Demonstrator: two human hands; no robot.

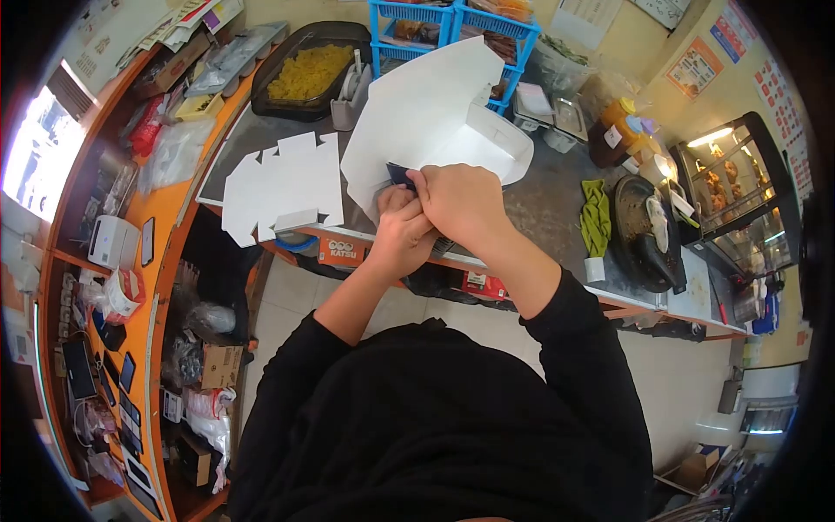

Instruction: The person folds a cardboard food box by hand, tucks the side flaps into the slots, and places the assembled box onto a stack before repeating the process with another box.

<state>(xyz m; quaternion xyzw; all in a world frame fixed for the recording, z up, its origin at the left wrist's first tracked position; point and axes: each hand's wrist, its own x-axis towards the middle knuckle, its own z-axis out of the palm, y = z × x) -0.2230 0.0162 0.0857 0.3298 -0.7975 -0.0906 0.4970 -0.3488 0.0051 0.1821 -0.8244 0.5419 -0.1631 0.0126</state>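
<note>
- Grey counter is running left to right ahead of the body, bearing the card pieces.
- White carton is standing part-folded on it, near the middle, its wide panel rising far and left, a boxed end opening right. Folding it well is probably depending on creasing right on the score line — pressing evenly, not forcing the panel until it tears.
- Flat white card is lying left of the carton, notched at its edges.
- Right hand is arching over the carton's near corner, wrist bending inward, thumb and fingers pinching there.
- Left hand is coming up from below, fingers curling against the right — its hold is staying hidden, cannot tell.
- Dark flap is poking out beside the right thumb.
</note>
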